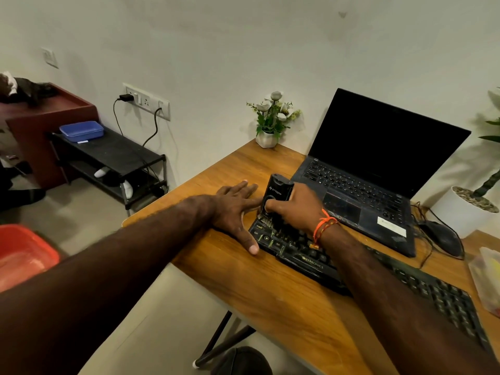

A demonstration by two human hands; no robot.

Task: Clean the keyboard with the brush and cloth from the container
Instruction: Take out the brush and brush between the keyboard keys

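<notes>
The right hand (293, 209) grips the black brush (277, 197) upright on the keyboard's (405, 280) left end, near the desk's (270, 288) left edge; the left hand (235, 212) lies spread flat beside it

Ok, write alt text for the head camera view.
The right hand grips a black brush against the left end of a black keyboard on a wooden desk, while the left hand lies flat on the desk beside it. An open laptop sits behind, screen dark.
</notes>
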